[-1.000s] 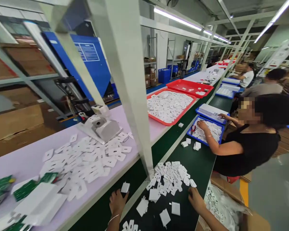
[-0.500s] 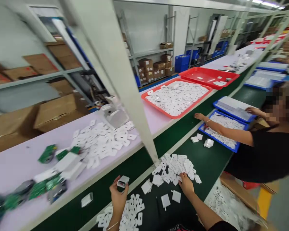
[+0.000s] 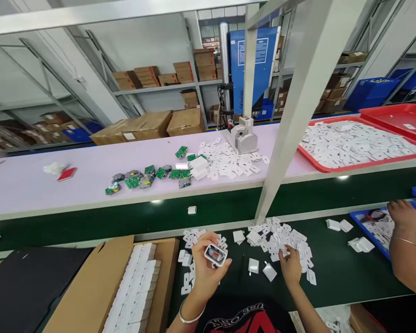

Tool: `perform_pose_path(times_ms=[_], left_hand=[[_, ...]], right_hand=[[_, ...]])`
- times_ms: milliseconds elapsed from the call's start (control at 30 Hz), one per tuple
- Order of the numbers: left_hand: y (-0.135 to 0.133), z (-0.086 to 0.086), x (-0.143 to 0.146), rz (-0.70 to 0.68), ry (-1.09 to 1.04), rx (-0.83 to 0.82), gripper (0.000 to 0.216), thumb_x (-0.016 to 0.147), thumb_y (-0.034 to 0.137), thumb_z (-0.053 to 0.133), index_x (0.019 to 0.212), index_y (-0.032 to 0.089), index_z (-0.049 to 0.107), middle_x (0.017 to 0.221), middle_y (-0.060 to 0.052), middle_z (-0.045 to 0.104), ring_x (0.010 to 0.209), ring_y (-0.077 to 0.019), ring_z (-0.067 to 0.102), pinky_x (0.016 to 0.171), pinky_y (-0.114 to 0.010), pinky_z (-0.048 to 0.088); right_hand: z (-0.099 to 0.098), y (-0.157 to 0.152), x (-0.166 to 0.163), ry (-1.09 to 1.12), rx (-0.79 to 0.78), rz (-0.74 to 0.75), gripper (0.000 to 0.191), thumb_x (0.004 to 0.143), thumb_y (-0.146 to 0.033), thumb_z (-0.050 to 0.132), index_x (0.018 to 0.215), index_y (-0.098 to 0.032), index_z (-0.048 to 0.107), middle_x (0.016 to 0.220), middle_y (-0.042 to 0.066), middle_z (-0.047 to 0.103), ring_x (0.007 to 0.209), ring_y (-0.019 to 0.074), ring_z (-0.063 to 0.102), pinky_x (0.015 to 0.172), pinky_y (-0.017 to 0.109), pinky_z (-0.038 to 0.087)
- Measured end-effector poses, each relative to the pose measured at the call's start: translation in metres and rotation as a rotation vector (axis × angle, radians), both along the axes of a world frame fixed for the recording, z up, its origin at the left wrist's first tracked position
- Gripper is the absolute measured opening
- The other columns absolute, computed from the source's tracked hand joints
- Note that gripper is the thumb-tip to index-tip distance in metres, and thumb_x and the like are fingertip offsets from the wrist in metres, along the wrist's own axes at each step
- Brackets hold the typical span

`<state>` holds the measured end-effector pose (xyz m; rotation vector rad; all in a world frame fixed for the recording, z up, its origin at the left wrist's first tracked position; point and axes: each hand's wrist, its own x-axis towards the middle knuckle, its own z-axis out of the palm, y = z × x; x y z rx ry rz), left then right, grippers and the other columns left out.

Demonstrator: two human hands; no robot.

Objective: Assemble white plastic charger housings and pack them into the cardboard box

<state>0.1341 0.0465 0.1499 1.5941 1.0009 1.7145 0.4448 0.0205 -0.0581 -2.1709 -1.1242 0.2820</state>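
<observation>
My left hand (image 3: 208, 270) is closed around a white plastic charger housing (image 3: 216, 255). Its open end faces me and shows metal and a bit of red inside. My right hand (image 3: 291, 267) is at the near side of a heap of small white plastic plates (image 3: 275, 236), its thumb and fingers pinched on one of them, partly hidden. Between my hands, two white charger housings (image 3: 253, 266) (image 3: 270, 272) lie on the dark green bench. Behind my left hand is another heap of white plates (image 3: 187, 280), partly covered by it.
A carton of white housings (image 3: 138, 282) stands at the left. On the raised shelf lie green circuit boards (image 3: 133, 181), white plates, a grey fixture (image 3: 242, 138) and a red tray (image 3: 327, 169). A post (image 3: 291, 115) rises before me. A co-worker's hand (image 3: 404, 215) is over a blue tray at right.
The view has swung left, bringing the carton of housings into sight. My left hand has come nearer with the housing, its open end now facing me. My right hand stays at the plate heap.
</observation>
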Motion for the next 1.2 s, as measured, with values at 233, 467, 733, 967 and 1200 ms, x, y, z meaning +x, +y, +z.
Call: perform_pose_path(times_ms=[233,467,733,967,1200], left_hand=[[-0.030,0.009,-0.012,-0.095,-0.078,-0.150,0.056,0.086,0.050,0.082,0.128,0.027,0.052,0.101,-0.002,0.056,0.088,-0.0172,0.058,0.076,-0.028,0.049],[-0.046,0.009,-0.017,-0.207,-0.126,-0.237,0.065,0.081,0.073,0.075,0.124,0.026,0.060,0.110,-0.006,0.054,0.099,-0.0232,0.056,0.085,-0.033,0.051],[-0.058,0.008,-0.025,-0.189,-0.014,-0.260,0.047,0.109,0.056,0.026,0.118,0.026,0.061,0.115,-0.010,0.054,0.110,-0.0269,0.053,0.098,-0.042,0.047],[-0.055,0.017,-0.028,-0.075,0.022,-0.236,0.030,0.109,0.047,0.040,0.107,0.025,0.061,0.109,-0.008,0.057,0.107,-0.0256,0.055,0.096,-0.039,0.048],[-0.055,0.011,-0.020,-0.020,-0.040,-0.215,0.033,0.109,0.048,0.038,0.107,0.025,0.061,0.111,-0.008,0.056,0.105,-0.0247,0.055,0.093,-0.038,0.050]], right_hand=[[0.184,-0.010,-0.103,0.334,0.508,0.439,0.025,0.101,-0.038,0.062,0.118,-0.022,0.071,0.096,0.004,0.060,0.071,0.0145,0.059,0.070,0.032,0.054],[0.281,-0.042,-0.159,0.342,0.506,0.742,0.027,0.097,-0.023,0.068,0.124,-0.028,0.074,0.095,0.004,0.061,0.075,0.0164,0.061,0.071,0.032,0.057],[0.277,-0.051,-0.184,0.137,0.514,0.865,0.030,0.098,-0.018,0.065,0.126,-0.026,0.071,0.096,0.006,0.064,0.071,0.0174,0.063,0.061,0.031,0.057],[0.264,-0.042,-0.191,0.479,0.355,0.832,0.033,0.098,-0.039,0.067,0.129,-0.027,0.068,0.104,0.007,0.061,0.083,0.0190,0.064,0.076,0.033,0.060],[0.242,-0.034,-0.210,0.987,0.125,0.843,0.044,0.103,-0.064,0.051,0.111,-0.023,0.063,0.086,0.000,0.060,0.073,0.0156,0.057,0.067,0.027,0.051]])
